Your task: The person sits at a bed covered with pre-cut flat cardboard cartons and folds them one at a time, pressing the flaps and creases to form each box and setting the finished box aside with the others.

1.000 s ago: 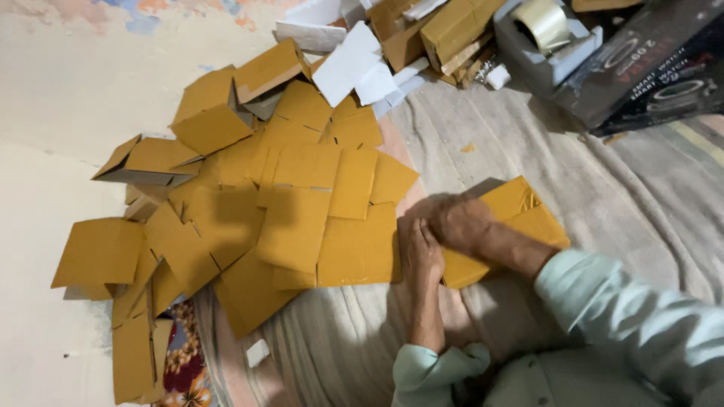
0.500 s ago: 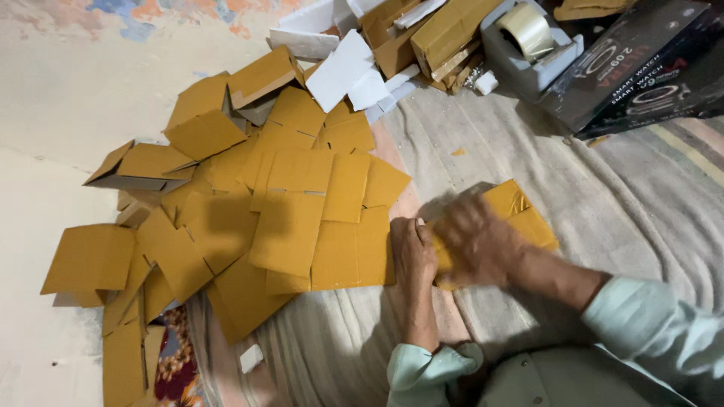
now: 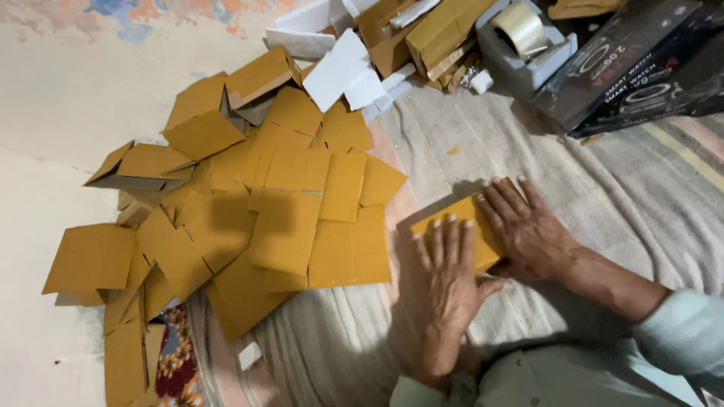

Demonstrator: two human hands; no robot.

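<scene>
- Left hand [image 3: 445, 275] and right hand [image 3: 528, 226] both lie open, palms flat, pressing a tan cardboard piece [image 3: 464, 218] onto the grey blanket [image 3: 648, 203], at 5 o'clock of the frame centre
- Judged light, thin, stiff yet easily creased; best held by its free edges
- Heap of flat tan cardboard blanks [image 3: 286, 218] at 9 o'clock of the hands
- Black printed boxes [image 3: 633, 68] and tape roll [image 3: 520, 30] in a grey holder at 1 o'clock; white foam slabs [image 3: 339, 68] at 11 o'clock

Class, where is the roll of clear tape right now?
Head view, upper right: the roll of clear tape sits in a grey dispenser, left of the black boxes.
</scene>
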